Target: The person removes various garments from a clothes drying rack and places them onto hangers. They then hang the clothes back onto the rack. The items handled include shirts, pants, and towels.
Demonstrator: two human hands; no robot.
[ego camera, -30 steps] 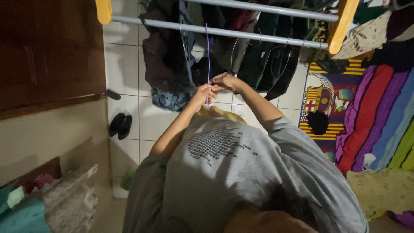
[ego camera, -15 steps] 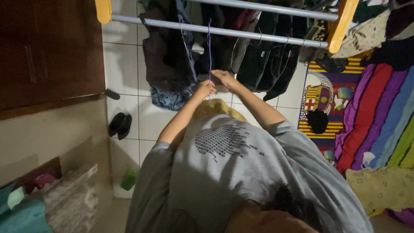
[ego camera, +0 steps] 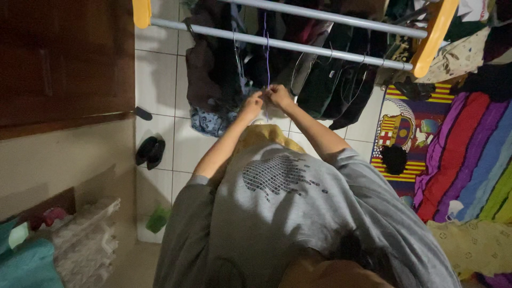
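Note:
Both my hands are raised in front of my grey shirt, close together just below a grey clothes rail (ego camera: pixel 320 49). My left hand (ego camera: pixel 252 105) and my right hand (ego camera: pixel 279 95) pinch the lower part of a thin purple hanger (ego camera: pixel 266 50), which runs up to the rail. A yellow garment (ego camera: pixel 260 136) hangs under my hands, against my chest. Dark clothes (ego camera: pixel 213 74) on wire hangers crowd the rail on both sides of the purple hanger.
The rack has yellow end pieces (ego camera: pixel 142 13) and a second rail (ego camera: pixel 341 17) behind. Black shoes (ego camera: pixel 149 151) lie on the white tiled floor. A dark wooden door (ego camera: pixel 64 58) is at left, striped bedding (ego camera: pixel 469 144) at right, and a clear plastic crate (ego camera: pixel 85 240) at lower left.
My hands have moved up and away from my chest toward the rail, carrying the purple hanger and yellow garment higher. The view has shifted slightly to the left.

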